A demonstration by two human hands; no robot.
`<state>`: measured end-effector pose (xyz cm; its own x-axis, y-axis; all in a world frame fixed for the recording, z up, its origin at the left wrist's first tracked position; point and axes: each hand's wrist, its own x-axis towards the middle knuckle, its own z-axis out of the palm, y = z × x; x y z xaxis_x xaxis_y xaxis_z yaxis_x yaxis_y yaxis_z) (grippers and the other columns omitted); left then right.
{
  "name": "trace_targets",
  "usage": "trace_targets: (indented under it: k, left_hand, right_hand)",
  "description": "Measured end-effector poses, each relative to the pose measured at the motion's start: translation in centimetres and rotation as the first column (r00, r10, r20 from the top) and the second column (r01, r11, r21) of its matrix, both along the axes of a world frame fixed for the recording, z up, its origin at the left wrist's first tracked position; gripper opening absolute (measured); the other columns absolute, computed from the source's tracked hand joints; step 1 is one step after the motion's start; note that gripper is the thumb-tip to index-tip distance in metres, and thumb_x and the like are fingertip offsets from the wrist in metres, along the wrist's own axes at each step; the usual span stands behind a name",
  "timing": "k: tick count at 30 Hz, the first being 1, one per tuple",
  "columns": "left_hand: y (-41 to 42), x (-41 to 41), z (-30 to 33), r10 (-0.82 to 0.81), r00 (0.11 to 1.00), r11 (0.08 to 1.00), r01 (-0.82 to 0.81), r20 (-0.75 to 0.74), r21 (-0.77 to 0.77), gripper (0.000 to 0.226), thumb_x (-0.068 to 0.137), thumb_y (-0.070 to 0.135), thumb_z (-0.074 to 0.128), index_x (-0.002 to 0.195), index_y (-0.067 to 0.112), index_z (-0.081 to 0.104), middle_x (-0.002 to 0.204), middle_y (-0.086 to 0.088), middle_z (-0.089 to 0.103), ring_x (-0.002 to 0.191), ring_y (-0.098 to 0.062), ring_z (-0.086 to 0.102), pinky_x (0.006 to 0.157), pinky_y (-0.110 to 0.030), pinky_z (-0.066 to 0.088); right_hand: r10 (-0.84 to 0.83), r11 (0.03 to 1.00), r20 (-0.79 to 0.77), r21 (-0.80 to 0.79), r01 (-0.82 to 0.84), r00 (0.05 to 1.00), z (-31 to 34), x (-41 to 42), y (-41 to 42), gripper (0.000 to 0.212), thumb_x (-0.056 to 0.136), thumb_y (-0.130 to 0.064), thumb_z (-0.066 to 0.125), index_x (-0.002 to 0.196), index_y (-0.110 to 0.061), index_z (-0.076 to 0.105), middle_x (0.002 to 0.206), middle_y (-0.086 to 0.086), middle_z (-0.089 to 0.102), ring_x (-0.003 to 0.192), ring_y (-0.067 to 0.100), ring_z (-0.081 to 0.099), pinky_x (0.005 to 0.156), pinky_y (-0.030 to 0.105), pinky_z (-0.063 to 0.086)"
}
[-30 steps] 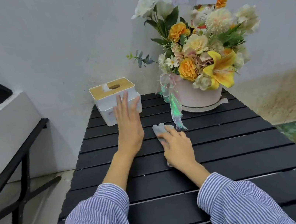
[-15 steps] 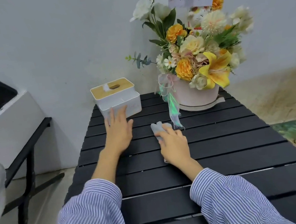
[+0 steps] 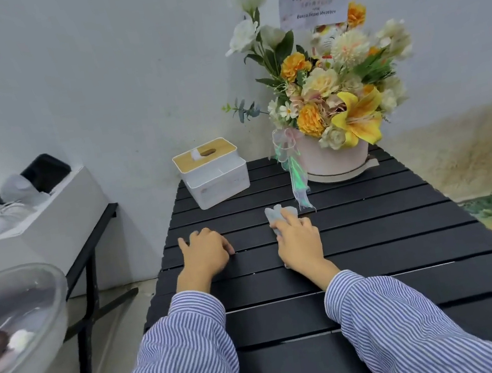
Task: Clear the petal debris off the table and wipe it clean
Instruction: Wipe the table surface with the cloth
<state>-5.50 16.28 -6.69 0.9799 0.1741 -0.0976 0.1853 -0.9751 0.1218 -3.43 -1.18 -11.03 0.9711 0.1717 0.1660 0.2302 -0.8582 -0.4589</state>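
The right hand (image 3: 298, 239) lies palm down on a pale, crumpled wipe (image 3: 276, 215), pressing it against the black slatted tabletop (image 3: 390, 228); the fingers are laid over the wipe rather than clenched, and whether they curl to grip its edge cannot be told from this angle. The wipe's bunched end sticks out beyond the fingertips, toward the flower arrangement (image 3: 331, 102) at the far right of the tabletop, and a corner shows below the wrist, so its long axis runs away from the person, across the slats. A trailing ribbon (image 3: 299, 184) from the arrangement hangs down just beside the wipe's far end. The left hand (image 3: 205, 252) rests on the tabletop well to the left, its fingers loosely curled and holding nothing, nearer than the right to the tissue box (image 3: 214, 175) at the far left corner. No petals are plainly visible on the slats, so the work in hand looks like wiping. The unwiped stretch probably lies to either side, and the right hand is already placed to sweep it.
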Motion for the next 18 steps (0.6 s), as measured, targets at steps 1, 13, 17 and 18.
trace_targets:
  k: [1,13,17,18]
  left_hand:
    - [-0.3,0.0,0.0,-0.012,1.0,0.998,0.012,-0.002,-0.057,0.044,0.084,0.003,0.045,0.098,0.035,0.072,0.132,-0.002,0.052,0.132,-0.029,0.036,0.115,-0.06,0.008]
    - [8.7,-5.7,2.0,0.372,0.921,0.835,-0.278,0.116,-0.475,0.051,0.085,0.0,0.042,0.128,0.025,0.055,0.139,-0.012,0.051,0.122,-0.032,0.05,0.104,-0.048,0.04]
    - [9.3,-6.7,2.9,0.387,0.918,0.805,-0.29,0.086,-0.518,0.058,0.083,-0.004,0.033,0.132,0.02,0.051,0.14,-0.012,0.048,0.096,-0.024,0.055,0.099,-0.045,0.046]
    - [9.3,-6.7,3.1,0.377,0.922,0.807,-0.28,0.089,-0.52,0.058,0.083,-0.004,0.032,0.132,0.021,0.051,0.141,-0.012,0.048,0.096,-0.025,0.056,0.096,-0.043,0.046]
  right_hand:
    - [-0.002,1.0,0.0,0.001,0.002,1.0,0.0,0.1,0.0,0.037,0.094,-0.016,0.043,0.129,-0.024,0.047,0.15,-0.005,0.028,0.117,0.029,0.04,0.096,0.036,0.033]
    - [0.141,0.99,0.025,0.022,-0.142,0.99,-0.4,-3.2,3.1,0.04,0.093,-0.009,0.043,0.13,-0.02,0.052,0.148,-0.002,0.035,0.119,0.026,0.044,0.097,0.033,0.034]
    - [0.371,0.921,-0.025,0.135,-0.364,0.928,0.7,-7.2,7.0,0.043,0.094,-0.006,0.04,0.131,-0.023,0.053,0.14,-0.004,0.044,0.12,0.026,0.046,0.1,0.032,0.037]
    - [0.425,0.885,-0.09,0.251,-0.392,0.901,1.1,-7.7,7.3,0.041,0.095,-0.007,0.039,0.129,-0.024,0.056,0.139,-0.004,0.047,0.121,0.025,0.048,0.099,0.03,0.039]
